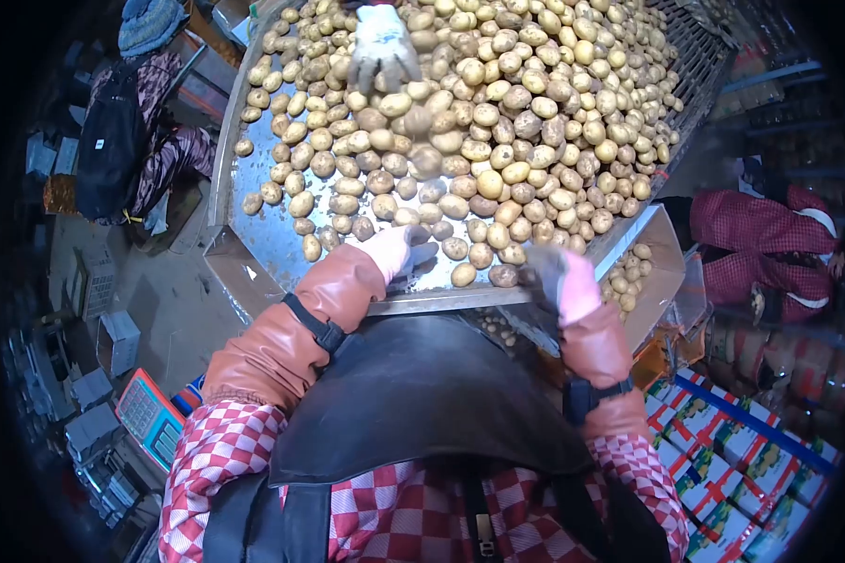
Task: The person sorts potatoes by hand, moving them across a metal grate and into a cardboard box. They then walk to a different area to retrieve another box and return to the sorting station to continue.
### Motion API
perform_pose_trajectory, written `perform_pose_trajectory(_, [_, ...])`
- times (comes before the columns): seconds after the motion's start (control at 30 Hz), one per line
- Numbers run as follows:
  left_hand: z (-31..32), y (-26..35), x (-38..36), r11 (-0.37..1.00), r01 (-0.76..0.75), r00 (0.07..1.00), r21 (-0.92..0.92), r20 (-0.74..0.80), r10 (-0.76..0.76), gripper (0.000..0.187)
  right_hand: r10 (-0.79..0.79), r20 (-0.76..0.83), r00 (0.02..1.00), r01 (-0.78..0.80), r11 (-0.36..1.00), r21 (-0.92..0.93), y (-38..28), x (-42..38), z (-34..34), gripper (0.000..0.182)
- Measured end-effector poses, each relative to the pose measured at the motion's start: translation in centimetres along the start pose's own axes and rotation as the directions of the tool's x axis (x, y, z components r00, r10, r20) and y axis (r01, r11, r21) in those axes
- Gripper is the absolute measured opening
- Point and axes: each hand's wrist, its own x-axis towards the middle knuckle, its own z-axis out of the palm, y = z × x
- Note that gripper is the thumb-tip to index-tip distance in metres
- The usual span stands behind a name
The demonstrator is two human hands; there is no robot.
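Observation:
A large heap of potatoes [545, 122] covers a metal sorting table [253, 235], thinning out toward my side. My left hand [399, 251], in a pink and grey glove, is over the bare metal near the front edge. Its grey fingers are apart beside several loose potatoes, and I see nothing held. My right hand [563, 281], gloved the same way, is at the front right corner of the table. Motion smears its fingers, so whether they hold anything does not show. A dark potato [503, 275] lies just left of it.
Across the table, a co-worker's gloved hand [382, 52] reaches into the potatoes. A cardboard box [662, 258] with potatoes stands below the right edge. People are at left and right. Printed cartons [723, 469] are stacked at lower right; a red-rimmed scale [150, 418] is at left.

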Motion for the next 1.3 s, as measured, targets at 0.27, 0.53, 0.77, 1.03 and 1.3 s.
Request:
perform_pose_trajectory(0.27, [-2.2, -1.3, -2.6, 0.915, 0.168, 0.984, -0.366, 0.112, -0.136, 0.034, -0.363, 0.125, 0.923, 0.347, 0.650, -0.676, -3.2, 14.8, 1.0, 0.042])
perform_pose_trajectory(0.53, [-3.8, -2.6, -4.6, 0.862, 0.199, 0.971, -0.466, -0.026, -0.237, 0.036, -0.229, 0.217, 0.949, 0.310, 0.555, -0.772, -4.7, 15.0, 0.3, 0.063])
perform_pose_trajectory(0.77, [-3.3, -3.2, -3.6, 0.856, 0.126, 0.983, -0.501, -0.052, -0.175, 0.034, -0.043, 0.087, 0.995, 0.087, 0.792, -0.604, -5.9, 14.9, -2.1, 0.062])
perform_pose_trajectory(1.03, [-1.9, -0.5, -1.3, 0.883, 0.128, 0.990, -0.451, 0.012, -0.137, 0.040, -0.462, 0.340, 0.819, -0.296, 0.168, 0.940, -1.6, 8.7, 0.1, 0.051])
perform_pose_trajectory(1.3, [-0.9, 1.9, -0.2, 0.950, 0.087, 0.992, -0.300, 0.109, -0.056, 0.038, -0.309, 0.429, 0.849, -0.497, -0.187, 0.848, 1.1, 6.6, 0.3, 0.055])
